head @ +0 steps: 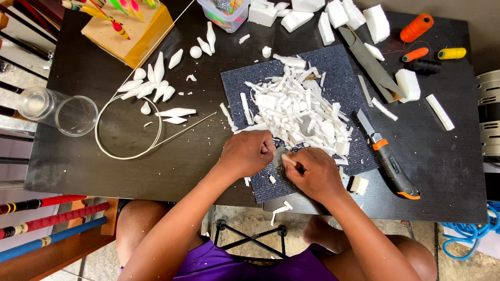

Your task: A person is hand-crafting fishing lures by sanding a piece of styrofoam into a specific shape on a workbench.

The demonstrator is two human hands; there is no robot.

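Both hands, left hand [246, 153] and right hand [314, 174], are pinching together a small white foam piece [288, 158] over the near edge of the dark grey carpet mat [344, 83].

A dark, almost black tabletop [104, 156] fills most of the view, lit evenly by soft daylight with few hard shadows. Below its near edge shows a pale, speckled concrete floor [250, 218], on which stands a black metal folding frame [250, 237]. At the lower left, a wooden rack [78, 250] carries red and blue poles [47, 229]. To the right, a coiled blue hose [471, 234] lies on the floor beside a grey ribbed machine casing [488, 114].
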